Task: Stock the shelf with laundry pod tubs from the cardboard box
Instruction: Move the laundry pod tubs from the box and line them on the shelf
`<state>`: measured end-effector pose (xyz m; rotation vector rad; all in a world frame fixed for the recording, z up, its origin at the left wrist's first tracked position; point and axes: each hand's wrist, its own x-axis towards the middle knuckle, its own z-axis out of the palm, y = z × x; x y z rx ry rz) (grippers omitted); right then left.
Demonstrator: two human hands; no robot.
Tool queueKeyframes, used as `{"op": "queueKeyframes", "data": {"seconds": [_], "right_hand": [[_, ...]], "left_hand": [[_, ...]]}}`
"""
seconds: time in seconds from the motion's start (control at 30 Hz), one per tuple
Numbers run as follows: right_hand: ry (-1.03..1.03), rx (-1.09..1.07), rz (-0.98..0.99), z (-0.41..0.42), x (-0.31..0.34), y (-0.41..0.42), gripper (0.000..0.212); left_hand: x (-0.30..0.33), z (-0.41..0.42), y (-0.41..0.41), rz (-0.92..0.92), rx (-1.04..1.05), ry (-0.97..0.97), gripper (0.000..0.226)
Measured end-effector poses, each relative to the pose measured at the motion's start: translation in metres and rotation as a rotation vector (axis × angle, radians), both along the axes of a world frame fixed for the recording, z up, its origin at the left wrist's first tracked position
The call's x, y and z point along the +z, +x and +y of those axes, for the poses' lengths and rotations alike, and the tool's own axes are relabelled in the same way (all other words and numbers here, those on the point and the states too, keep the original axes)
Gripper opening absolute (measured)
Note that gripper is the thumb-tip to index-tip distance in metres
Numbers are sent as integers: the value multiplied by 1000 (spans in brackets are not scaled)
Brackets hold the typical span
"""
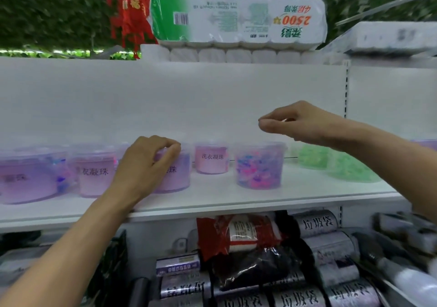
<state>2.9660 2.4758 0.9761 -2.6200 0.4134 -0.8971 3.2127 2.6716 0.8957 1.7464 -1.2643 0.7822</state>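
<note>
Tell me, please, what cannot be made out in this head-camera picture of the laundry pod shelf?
- Cardboard box: nowhere in the head view.
- Purple tub under the left hand: the hand covers most of its label and lid.
- Right hand: its fingertips meet, but blur hides whether they pinch anything.
- Leftmost purple tub: label blurred, cut by the left edge.
- Green tubs: blurred, no label readable.

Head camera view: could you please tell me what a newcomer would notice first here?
Probably the row of translucent purple plastic tubs on the white metal shelf, where the left hand grips one tub's lid. Above, a large green-and-white toilet paper pack lies upside down beside a red hanging decoration.
</note>
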Motion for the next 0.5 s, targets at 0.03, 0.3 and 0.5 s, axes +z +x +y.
{"op": "queueKeyframes", "data": {"seconds": [0.03,0.3,0.5], "right_hand": [[-3,7,27,-1,1,0,50],[-187,-55,68,-9,-31,24,45],[-186,110,-128,-2,-35,45,49]], "left_hand": [[0,0,0,-11,-1,1,22],[-2,0,1,-12,-10,-6,35],[-4,0,1,3,-37,-32,22]]}}
